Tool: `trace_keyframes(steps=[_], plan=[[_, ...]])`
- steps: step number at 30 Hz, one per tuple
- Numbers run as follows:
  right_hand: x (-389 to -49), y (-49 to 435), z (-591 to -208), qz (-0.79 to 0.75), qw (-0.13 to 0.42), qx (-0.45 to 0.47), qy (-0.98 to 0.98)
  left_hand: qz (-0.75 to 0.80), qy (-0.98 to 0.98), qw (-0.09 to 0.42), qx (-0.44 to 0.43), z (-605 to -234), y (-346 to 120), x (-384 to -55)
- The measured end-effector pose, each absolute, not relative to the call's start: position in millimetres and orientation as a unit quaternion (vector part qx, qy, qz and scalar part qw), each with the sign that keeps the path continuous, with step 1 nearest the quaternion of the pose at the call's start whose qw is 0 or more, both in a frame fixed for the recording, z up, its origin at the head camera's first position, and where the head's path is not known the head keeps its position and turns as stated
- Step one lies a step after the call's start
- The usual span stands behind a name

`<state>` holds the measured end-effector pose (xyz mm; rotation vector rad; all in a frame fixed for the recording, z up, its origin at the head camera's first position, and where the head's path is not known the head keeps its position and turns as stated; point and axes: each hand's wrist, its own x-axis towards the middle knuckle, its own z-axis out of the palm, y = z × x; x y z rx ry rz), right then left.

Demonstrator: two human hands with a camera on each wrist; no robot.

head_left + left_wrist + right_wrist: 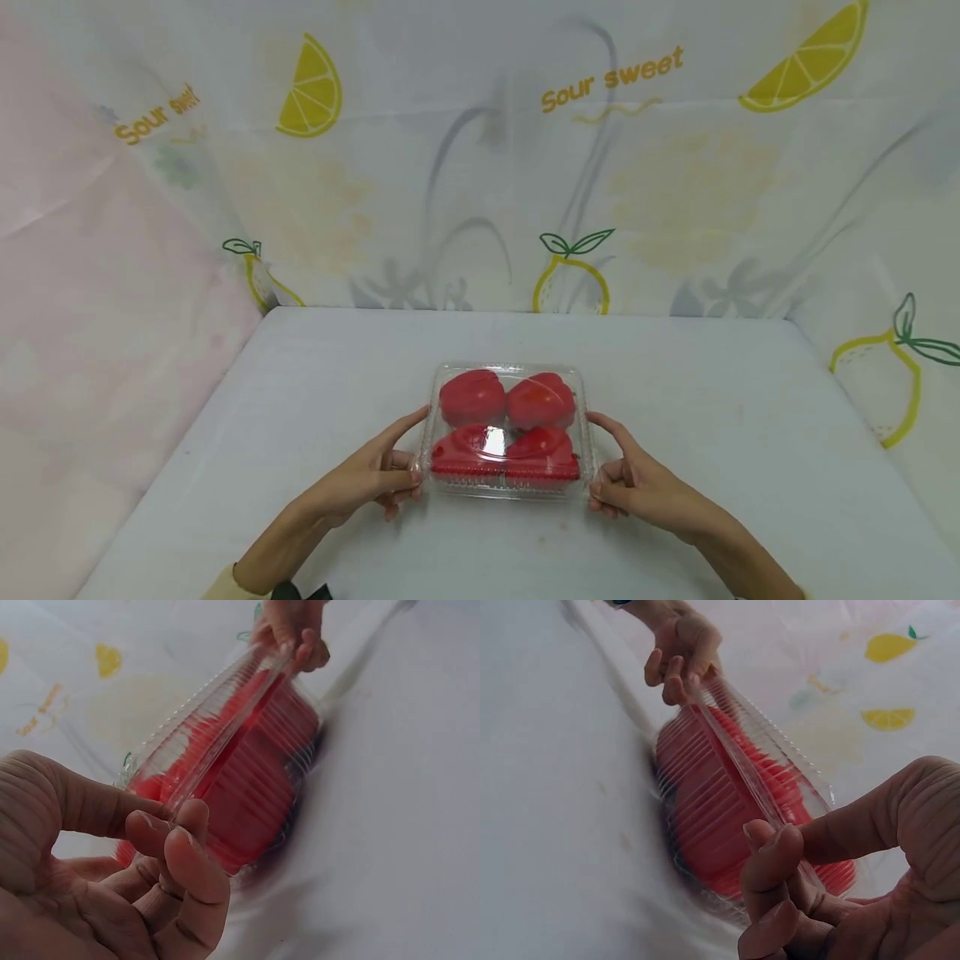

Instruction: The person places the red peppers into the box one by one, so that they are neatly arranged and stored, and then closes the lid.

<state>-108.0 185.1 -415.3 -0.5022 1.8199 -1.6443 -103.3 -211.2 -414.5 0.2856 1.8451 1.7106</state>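
Observation:
A clear plastic clamshell box (507, 492) with its lid down is between my two hands in the head view. Inside are several glossy red pieces (472, 398) that look like bell peppers; glare and the ribbed plastic blur their shapes. My left hand (367, 477) pinches the box's rim at its near left corner, forefinger stretched along the left side. At the near right corner, my right hand (647, 493) pinches the rim the same way. Both wrist views show thumb and fingers on the thin plastic rim (217, 754). Whether the base touches the table cannot be told.
A white-covered table (675, 375) lies under the box. Behind it and at the right hangs a cloth backdrop (465, 192) printed with lemons and lettering; a pink cloth (97, 317) hangs at the left. A small black object (300, 592) shows by the left sleeve.

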Motion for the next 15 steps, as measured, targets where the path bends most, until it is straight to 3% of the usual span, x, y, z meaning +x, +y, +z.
trace_keyframes(steps=[9,15], plan=[[-108.6,186.9,-412.2,-0.582,0.311,-0.202,0.724,0.600,0.731,0.301,0.126,-410.2,-211.9,-104.0],[-110.6,195.0,-405.5,-0.487,0.264,-0.227,0.801,0.531,0.780,0.284,0.170,-402.2,-215.5,-102.6]])
